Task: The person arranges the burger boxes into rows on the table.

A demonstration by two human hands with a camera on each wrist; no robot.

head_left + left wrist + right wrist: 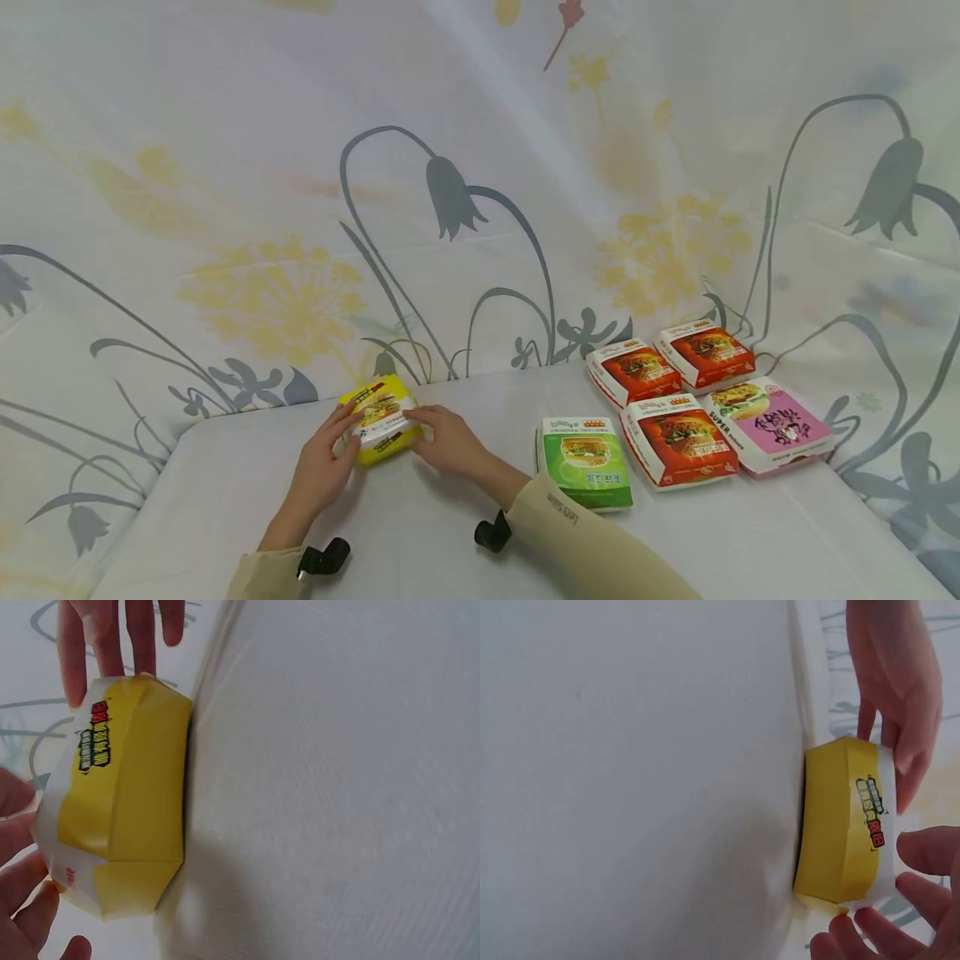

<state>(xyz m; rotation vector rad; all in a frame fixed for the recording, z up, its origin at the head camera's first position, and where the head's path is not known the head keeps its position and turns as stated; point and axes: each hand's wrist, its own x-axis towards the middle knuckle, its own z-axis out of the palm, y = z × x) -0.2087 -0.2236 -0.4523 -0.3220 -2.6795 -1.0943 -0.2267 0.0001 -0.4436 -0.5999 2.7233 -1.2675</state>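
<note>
A yellow and white burger box (382, 421) stands on the white table between my two hands, with a burger picture on its lid. My left hand (324, 462) is at the box's left side, its fingertips touching the left corner in the left wrist view, the thumb apart below. From the right, my right hand (450, 442) touches the lid and side with fairly relaxed fingers; in the right wrist view the thumb (930, 851) is by the lid edge. Yellow front panel (146, 787) with printed text shows in the left wrist view. Part of the far side is hidden.
A green burger box (587, 462) sits right of my right forearm. Beyond it are red burger boxes (678, 440), several cartons grouped with a pink burger box (768, 423). A floral backdrop (480, 208) rises behind the table (442, 550).
</note>
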